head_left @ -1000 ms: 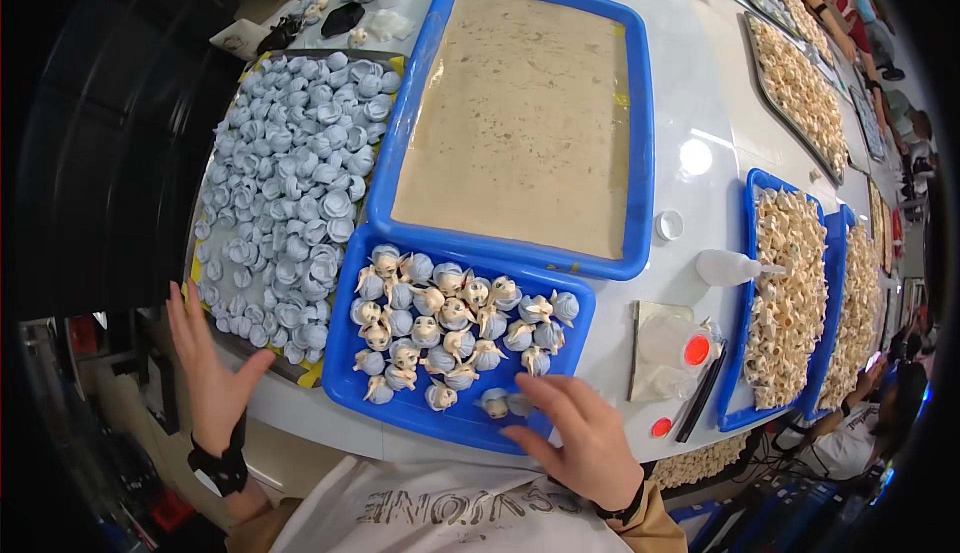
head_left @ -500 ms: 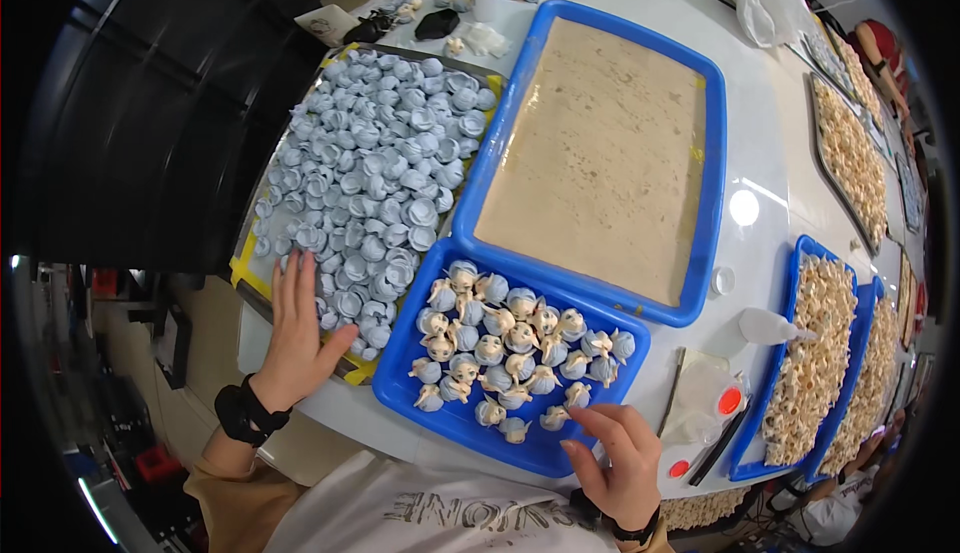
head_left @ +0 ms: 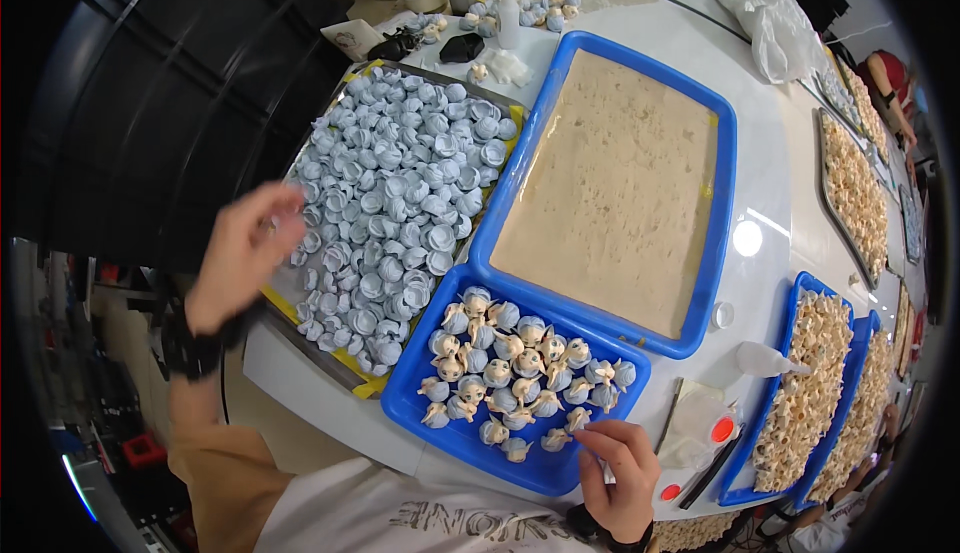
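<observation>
My left hand is raised over the left edge of a tray spread with light-blue hair-shaped shell pieces. Its fingers are bent and smeared by motion, so I cannot make out whether anything is between them. At the lower right corner of a small blue tray, my right hand rests with thumb and forefinger curved apart, nothing visible in them. Close to its fingertips lies a small doll head with blue hair. Several more doll heads with pale faces and pointed ears fill the middle of that tray.
A large blue tray with a beige bottom stands behind the small one. To the right are a squeeze bottle, a red-topped container and blue trays of cream pieces. A plastic bag lies at the back.
My left hand has lifted off the blue shell pieces and moved left and away from me, its fingers now bent. My right hand has barely moved. The view has shifted slightly.
</observation>
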Demonstrator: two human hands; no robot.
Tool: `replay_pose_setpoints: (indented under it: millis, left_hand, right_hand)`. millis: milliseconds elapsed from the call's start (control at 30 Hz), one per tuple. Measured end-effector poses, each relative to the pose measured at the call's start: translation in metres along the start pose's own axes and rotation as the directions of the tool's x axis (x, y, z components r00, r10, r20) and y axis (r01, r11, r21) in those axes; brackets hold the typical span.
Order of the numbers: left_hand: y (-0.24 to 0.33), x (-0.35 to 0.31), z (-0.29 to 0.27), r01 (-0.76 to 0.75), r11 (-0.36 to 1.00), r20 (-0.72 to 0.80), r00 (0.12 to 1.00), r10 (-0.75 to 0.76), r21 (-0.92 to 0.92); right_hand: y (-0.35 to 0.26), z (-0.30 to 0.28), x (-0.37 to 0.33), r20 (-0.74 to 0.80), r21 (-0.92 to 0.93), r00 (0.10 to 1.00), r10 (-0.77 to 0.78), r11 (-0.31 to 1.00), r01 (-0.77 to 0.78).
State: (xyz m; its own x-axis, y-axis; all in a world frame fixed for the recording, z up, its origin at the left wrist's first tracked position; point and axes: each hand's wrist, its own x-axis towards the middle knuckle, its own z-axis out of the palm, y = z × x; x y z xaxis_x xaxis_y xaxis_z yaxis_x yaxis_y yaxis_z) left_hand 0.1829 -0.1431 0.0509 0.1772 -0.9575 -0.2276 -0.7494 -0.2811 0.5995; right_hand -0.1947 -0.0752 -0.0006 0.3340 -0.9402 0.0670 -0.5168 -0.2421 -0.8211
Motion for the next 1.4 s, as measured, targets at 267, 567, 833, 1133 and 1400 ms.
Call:
replay_pose_setpoints:
  millis: [267, 567, 833, 1133, 1400]
  left_hand:
    - [-0.049, 0.13, 0.004, -0.21, 0.953, 0.225, 0.961, 0.16, 0.219]
    - [-0.03, 0.066, 0.044, -0.292, 0.896, 0.01, 0.952, 0.307, 0.335]
    - [-0.025, 0.068, 0.049, -0.321, 0.929, -0.055, 0.94, 0.336, 0.183]
    - [-0.005, 0.059, 0.03, -0.193, 0.977, -0.002, 0.981, 0.194, -0.087]
    - [-0.031, 0.061, 0.025, -0.193, 0.972, 0.002, 0.981, 0.194, -0.132]
  right_hand:
    - [-0.009, -0.016, -0.004, 0.102, 0.114, 0.995, 0.011, 0.993, -0.023]
    - [-0.001, -0.009, -0.008, -0.073, 0.254, 0.996, -0.042, 0.965, 0.059]
    - [0.002, -0.006, -0.006, -0.085, 0.21, 0.995, -0.058, 0.975, 0.075]
    - [0.006, -0.003, -0.014, -0.056, 0.157, 0.998, -0.031, 0.987, 0.04]
    - [0.002, -0.003, -0.018, -0.045, 0.15, 0.997, -0.069, 0.986, 0.075]
